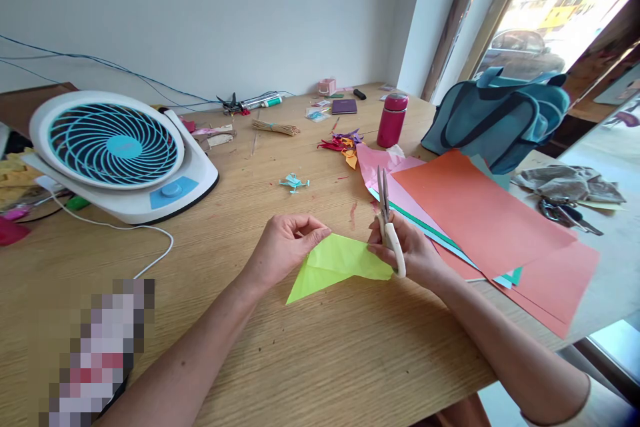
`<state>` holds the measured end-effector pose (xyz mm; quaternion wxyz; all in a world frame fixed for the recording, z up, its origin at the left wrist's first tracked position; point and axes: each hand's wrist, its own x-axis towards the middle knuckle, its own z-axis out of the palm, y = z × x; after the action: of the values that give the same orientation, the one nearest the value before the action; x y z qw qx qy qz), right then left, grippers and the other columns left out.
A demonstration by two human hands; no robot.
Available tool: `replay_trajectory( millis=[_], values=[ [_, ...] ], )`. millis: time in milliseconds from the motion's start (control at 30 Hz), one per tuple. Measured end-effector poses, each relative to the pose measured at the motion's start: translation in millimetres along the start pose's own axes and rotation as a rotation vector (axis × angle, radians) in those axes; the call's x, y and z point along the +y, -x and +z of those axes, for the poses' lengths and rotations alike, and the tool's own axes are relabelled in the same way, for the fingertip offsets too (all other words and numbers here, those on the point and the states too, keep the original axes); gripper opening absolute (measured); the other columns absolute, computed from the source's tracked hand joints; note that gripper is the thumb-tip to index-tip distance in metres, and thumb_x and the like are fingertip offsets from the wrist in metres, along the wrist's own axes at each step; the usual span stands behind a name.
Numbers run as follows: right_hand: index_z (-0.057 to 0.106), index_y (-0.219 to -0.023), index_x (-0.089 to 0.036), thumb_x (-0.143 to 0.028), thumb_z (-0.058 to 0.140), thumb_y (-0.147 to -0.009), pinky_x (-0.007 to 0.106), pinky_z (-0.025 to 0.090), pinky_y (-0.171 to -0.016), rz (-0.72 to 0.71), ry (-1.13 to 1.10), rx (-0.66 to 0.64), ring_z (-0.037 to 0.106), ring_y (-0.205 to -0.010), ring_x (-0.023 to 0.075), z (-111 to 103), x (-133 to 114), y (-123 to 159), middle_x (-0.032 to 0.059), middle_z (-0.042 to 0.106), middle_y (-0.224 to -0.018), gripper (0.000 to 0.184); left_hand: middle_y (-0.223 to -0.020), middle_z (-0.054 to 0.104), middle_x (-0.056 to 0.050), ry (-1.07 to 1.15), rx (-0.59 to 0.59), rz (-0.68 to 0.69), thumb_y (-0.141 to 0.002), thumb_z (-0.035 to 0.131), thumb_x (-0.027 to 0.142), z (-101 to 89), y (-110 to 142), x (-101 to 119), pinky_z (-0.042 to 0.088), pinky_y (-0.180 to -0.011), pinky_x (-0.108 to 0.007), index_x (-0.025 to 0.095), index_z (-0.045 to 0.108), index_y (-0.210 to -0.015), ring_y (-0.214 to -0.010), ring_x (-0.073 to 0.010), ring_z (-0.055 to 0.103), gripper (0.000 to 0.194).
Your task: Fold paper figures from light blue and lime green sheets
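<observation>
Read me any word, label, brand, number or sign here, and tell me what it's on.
Nothing can be read.
Fan hub: any mark is too blurred.
Purple booklet: too small to tell.
Item at lower left: pixelated over.
Scissors, yellow-green paper: no text seen.

We see white fan (117, 147) with blue grille, left on wooden bench (320, 353). Toward wall (240, 13): tied bundle of thin sticks (276, 127), flat purple rectangle (345, 107). Right: dark-pink bottle (393, 121), blue bag (480, 123) near window (540, 27).
</observation>
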<state>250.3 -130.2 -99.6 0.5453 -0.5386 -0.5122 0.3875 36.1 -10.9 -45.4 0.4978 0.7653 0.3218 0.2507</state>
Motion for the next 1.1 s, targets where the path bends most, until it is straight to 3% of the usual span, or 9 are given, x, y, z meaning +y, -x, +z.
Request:
replay_trajectory(
  millis=[167,400,500,600,733,833,967,1100],
  values=[
    [0.053,-0.1,-0.025,-0.031,0.071,-0.08,0.028,0.045,-0.062,-0.015,0.014,0.068,0.056,-0.072,0.0158,-2.5,-2.5,-2.3,-0.0007,0.061,-0.082,0.028,-0.071,0.068,-0.002,-0.031,0.038,0.056,-0.082,0.068,0.039,-9.3,-3.4,-1.8,0.046,-0.059,-0.024,0.016,0.069,-0.076,-0.064,-0.0135,0.059,0.024],
    [0.054,-0.1,-0.025,-0.039,0.07,-0.082,0.031,0.045,-0.07,-0.109,0.142,0.358,0.054,-0.077,0.0166,-7.0,2.3,-6.9,0.0031,0.064,-0.097,0.029,-0.071,0.066,0.0,-0.182,0.214,0.148,-0.086,0.064,0.034,-11.0,1.5,8.2,0.044,-0.057,-0.023,0.018,0.066,-0.077,-0.062,-0.0127,0.058,0.019],
    [0.052,-0.098,-0.026,-0.039,0.071,-0.081,0.03,0.044,-0.066,-0.134,0.077,0.398,0.054,-0.072,0.0162,-3.4,-3.8,-4.8,0.0001,0.062,-0.085,0.029,-0.073,0.066,-0.001,-0.387,0.34,0.323,-0.091,0.059,0.027,-6.3,8.5,15.5,0.046,-0.062,-0.024,0.019,0.065,-0.076,-0.066,-0.0132,0.059,0.017],
    [0.053,-0.098,-0.025,-0.04,0.072,-0.081,0.03,0.043,-0.062,-0.085,-0.002,0.291,0.054,-0.067,0.0156,2.7,-9.3,-1.7,-0.0007,0.061,-0.079,0.03,-0.078,0.065,-0.003,-0.631,0.396,0.561,-0.092,0.057,0.02,4.9,18.4,18.5,0.045,-0.07,-0.028,0.019,0.063,-0.081,-0.075,-0.0153,0.058,0.013],
    [0.052,-0.093,-0.022,-0.046,0.071,-0.081,0.03,0.044,-0.062,0.02,-0.088,0.091,0.056,-0.068,0.0163,10.7,-11.0,-0.5,0.0014,0.064,-0.078,0.032,-0.082,0.067,-0.003,-0.869,0.275,0.839,-0.09,0.06,0.016,29.0,31.9,13.7,0.042,-0.071,-0.031,0.02,0.065,-0.091,-0.076,-0.0168,0.054,0.006],
    [0.052,-0.09,-0.021,-0.047,0.072,-0.079,0.028,0.042,-0.059,0.07,-0.161,0.061,0.053,-0.064,0.0144,14.9,-12.1,-2.0,-0.001,0.06,-0.071,0.036,-0.079,0.066,-0.001,-0.938,0.202,0.991,-0.092,0.059,0.014,45.1,36.7,5.4,0.038,-0.069,-0.033,0.019,0.065,-0.092,-0.073,-0.0157,0.053,0.008],
    [0.052,-0.088,-0.02,-0.042,0.081,-0.068,0.025,0.036,-0.054,0.117,-0.183,0.109,0.045,-0.059,0.0105,17.0,-11.9,-4.6,-0.0048,0.053,-0.068,0.042,-0.078,0.066,0.0,-0.976,0.13,1.062,-0.09,0.058,0.008,54.8,35.0,-7.2,0.036,-0.069,-0.034,0.017,0.064,-0.09,-0.075,-0.0154,0.055,0.011],
    [0.05,-0.09,-0.02,-0.039,0.083,-0.065,0.024,0.033,-0.052,0.153,-0.19,0.07,0.042,-0.058,0.0095,17.6,-7.0,-5.8,-0.0059,0.05,-0.07,0.045,-0.079,0.067,0.001,-0.985,0.084,1.059,-0.091,0.056,0.007,58.2,32.9,-15.4,0.036,-0.07,-0.035,0.018,0.064,-0.091,-0.077,-0.0154,0.056,0.013]
  ],
)
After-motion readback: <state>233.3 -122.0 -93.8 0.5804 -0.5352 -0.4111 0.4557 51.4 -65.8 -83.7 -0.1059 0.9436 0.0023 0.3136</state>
